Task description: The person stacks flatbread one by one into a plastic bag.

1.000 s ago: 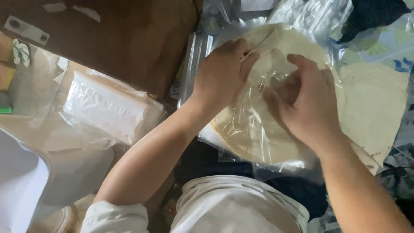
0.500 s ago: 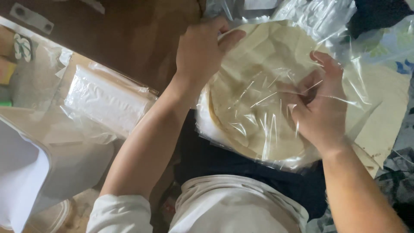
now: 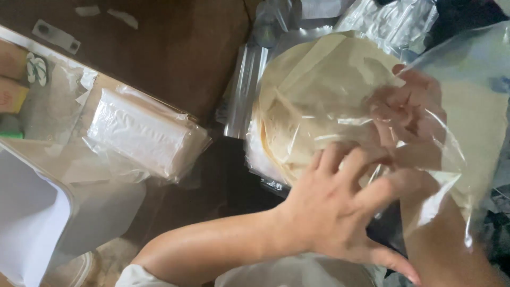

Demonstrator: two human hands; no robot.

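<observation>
**Round sheets going into the clear bag**

Our left hand (image 3: 340, 212) is spread flat, fingers splayed, pressing down on the near edge of the stack of round pale sheets (image 3: 319, 101), with nothing pinched in it. Our right hand (image 3: 406, 114) sits inside the clear plastic bag (image 3: 457, 154), seen through the film; its fingers look curled against the far side of the stack, but the plastic blurs them, so we cannot tell whether they grip the sheets or only touch them.

The stack lies in front of us, over our lap, partly under the bag's film on its right side and bare on its left. The top sheet shows a fold or crease running across it.

To do this well, we judge it best to keep the left palm flat so the sheets stay aligned, and let the right hand hold the bag mouth wide while the film slides over the rim. The sheets look thin and floppy, so any pull at one edge could buckle or tear them; the film should travel, not the stack.

Further out, more crinkled clear bags (image 3: 393, 21) lie beyond the stack. To our left a wrapped white block (image 3: 143, 133) rests on a cardboard surface (image 3: 95, 175), and a white tray corner (image 3: 32, 228) sits nearest our left elbow.
</observation>
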